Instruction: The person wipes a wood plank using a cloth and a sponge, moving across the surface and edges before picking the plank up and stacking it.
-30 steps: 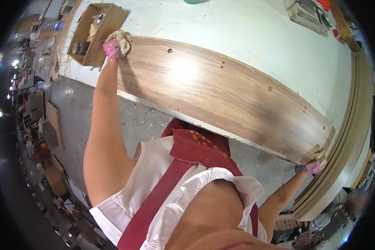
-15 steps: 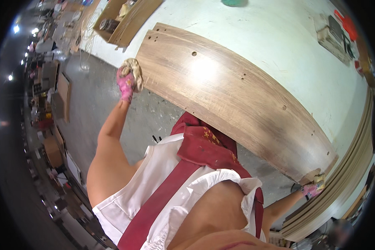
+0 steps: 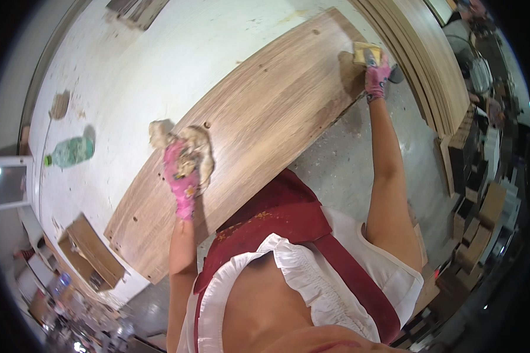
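A long wood-grain board (image 3: 277,109) with one curved edge and several drilled holes lies across the white table. My left hand (image 3: 181,176), in a pink patterned glove, is closed on a crumpled beige cloth (image 3: 203,154), pressed against the board's left part. Some of the cloth spreads past the curved edge. At the board's far right end, my right hand (image 3: 378,75), also gloved in pink, grips a yellowish sponge-like pad (image 3: 366,52). Its fingers partly cover the pad, so its exact kind is unclear.
Stacked long panels (image 3: 403,53) stand close beyond the board's right end. On the white table (image 3: 123,76) are a green plastic bottle (image 3: 73,152) at left and a wooden box (image 3: 79,259) at the near left. Grey floor (image 3: 341,159) shows between the board and my right arm.
The view has swung round to the right. My left hand has moved with the cloth from beside the board's left end onto its face. My right hand stays near the right end.
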Demonstrator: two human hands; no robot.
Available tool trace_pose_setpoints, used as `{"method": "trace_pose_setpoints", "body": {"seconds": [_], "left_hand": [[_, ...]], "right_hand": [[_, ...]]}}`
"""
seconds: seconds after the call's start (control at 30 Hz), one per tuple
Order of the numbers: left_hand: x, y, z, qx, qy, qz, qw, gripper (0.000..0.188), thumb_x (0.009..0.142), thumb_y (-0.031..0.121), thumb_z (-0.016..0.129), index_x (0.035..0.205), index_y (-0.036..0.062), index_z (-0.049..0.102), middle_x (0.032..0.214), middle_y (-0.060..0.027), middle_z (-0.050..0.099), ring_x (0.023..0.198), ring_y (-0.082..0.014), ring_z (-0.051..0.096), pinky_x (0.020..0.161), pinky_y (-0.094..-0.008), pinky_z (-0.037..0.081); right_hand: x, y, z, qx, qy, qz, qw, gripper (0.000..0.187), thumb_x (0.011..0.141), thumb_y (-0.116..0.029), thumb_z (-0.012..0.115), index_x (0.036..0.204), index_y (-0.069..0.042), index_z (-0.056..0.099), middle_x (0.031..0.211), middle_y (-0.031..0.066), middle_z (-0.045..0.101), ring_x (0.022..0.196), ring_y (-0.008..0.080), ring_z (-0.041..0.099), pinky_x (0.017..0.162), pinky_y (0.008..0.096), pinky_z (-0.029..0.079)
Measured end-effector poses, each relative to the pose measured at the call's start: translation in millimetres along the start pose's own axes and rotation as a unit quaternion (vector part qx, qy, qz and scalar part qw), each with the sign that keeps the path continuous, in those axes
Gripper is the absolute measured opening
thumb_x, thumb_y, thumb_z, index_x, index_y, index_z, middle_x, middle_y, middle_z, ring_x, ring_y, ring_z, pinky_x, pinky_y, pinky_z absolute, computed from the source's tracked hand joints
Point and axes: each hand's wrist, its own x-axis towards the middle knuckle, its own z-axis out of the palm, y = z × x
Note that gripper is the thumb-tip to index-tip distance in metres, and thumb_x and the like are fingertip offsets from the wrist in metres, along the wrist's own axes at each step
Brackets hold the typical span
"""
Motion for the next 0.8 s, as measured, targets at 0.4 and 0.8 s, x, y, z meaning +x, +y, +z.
{"method": "trace_pose_setpoints", "body": {"seconds": [0.4, 0.8], "left_hand": [[100.3, 82.9, 127.7, 0.191, -0.152, 0.190, 0.951, 0.043, 0.064, 0.001, 0.065, 0.107, 0.0086, 0.064, 0.111, -0.0070, 0.064, 0.117, -0.0282, 0.053, 0.107, -0.0401, 0.033], [96.5, 83.5, 141.0, 0.171, -0.156, 0.175, 0.957, 0.035, 0.068, -0.002, 0.066, 0.103, 0.0043, 0.065, 0.110, -0.0115, 0.063, 0.115, -0.0329, 0.055, 0.100, -0.0414, 0.041]], "right_hand": [[108.7, -151.8, 46.9, -0.059, -0.230, 0.081, 0.968, 0.039, 0.079, -0.034, 0.060, 0.106, -0.006, 0.064, 0.089, 0.0213, 0.067, 0.080, 0.0366, 0.066, 0.071, 0.0459, 0.052], [78.8, -7.4, -80.5, -0.232, -0.286, 0.023, 0.929, 0.055, 0.080, -0.037, 0.064, 0.126, -0.009, 0.052, 0.107, 0.0198, 0.065, 0.099, 0.0365, 0.061, 0.085, 0.0433, 0.047]]}}
